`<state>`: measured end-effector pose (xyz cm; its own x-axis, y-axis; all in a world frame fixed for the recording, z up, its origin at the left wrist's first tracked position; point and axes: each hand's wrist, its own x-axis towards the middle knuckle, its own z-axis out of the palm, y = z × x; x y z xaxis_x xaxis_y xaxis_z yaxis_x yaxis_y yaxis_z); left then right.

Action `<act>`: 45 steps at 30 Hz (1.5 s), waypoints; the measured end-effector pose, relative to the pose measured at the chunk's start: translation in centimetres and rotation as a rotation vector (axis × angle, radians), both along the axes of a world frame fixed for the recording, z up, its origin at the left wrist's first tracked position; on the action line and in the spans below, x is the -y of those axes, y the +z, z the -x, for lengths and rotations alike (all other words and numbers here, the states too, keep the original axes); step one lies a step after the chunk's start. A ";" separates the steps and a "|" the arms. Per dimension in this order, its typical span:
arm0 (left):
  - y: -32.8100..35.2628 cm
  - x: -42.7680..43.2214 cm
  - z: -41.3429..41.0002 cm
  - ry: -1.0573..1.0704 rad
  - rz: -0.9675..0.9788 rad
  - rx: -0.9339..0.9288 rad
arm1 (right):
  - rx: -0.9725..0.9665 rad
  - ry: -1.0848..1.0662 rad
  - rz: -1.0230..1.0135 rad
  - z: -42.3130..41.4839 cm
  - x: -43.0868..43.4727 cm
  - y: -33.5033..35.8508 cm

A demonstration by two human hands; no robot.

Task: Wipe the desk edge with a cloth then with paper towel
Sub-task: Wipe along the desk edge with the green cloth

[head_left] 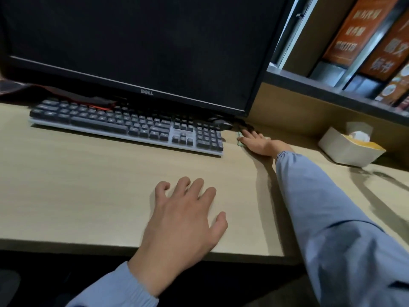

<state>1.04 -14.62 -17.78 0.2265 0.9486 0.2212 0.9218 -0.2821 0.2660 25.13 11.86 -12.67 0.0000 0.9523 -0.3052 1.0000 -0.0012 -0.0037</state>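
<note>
My right hand (pixel 262 144) reaches far across the light wooden desk (pixel 77 173) and presses flat on a small greenish cloth (pixel 239 141), of which only slivers show at the fingertips and behind the hand. The cloth lies at the desk's far side, just right of the keyboard and below the monitor's lower right corner. My left hand (pixel 183 213) rests on the desk near its front edge (pixel 66 244), fingers spread and slightly bent, holding nothing. A white tissue box (pixel 347 147) with a paper tissue sticking out stands at the back right.
A black Dell monitor (pixel 141 45) fills the top of the view, with a black keyboard (pixel 124 124) in front of it. A dark mouse or cable (pixel 222 124) lies by the monitor's corner. A low wooden back panel (pixel 298 111) and a shelf of books (pixel 363 41) rise at the right.
</note>
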 end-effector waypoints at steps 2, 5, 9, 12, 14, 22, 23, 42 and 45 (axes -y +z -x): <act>0.1 0.0 0.0 -0.007 -0.011 -0.007 | -0.024 0.056 0.007 -0.6 1.6 -0.2; 0.1 0.2 0.0 0.007 0.006 0.009 | -0.039 0.108 0.017 -1.6 6.0 -0.7; -0.7 0.2 -0.2 0.012 0.004 -0.018 | -0.051 0.227 0.071 -2.3 16.5 -0.8; -0.8 0.2 -0.3 0.010 -0.017 -0.027 | -0.081 0.261 0.050 -2.7 25.2 -1.0; -0.9 0.2 -0.3 0.012 -0.031 -0.035 | -0.097 0.238 0.041 -2.6 28.5 -1.2; -0.9 0.0 -0.2 0.016 -0.076 -0.019 | -0.070 0.149 0.017 -1.3 20.3 -1.6; -0.8 0.0 -0.3 0.016 -0.068 -0.022 | -0.060 0.140 0.006 -1.1 17.7 -1.8; -0.8 0.3 -0.1 0.014 -0.061 0.001 | -0.015 0.232 0.026 1.5 17.0 -1.5; -1.1 0.3 -0.1 0.011 -0.073 -0.004 | -0.040 0.266 0.030 0.4 25.4 -1.5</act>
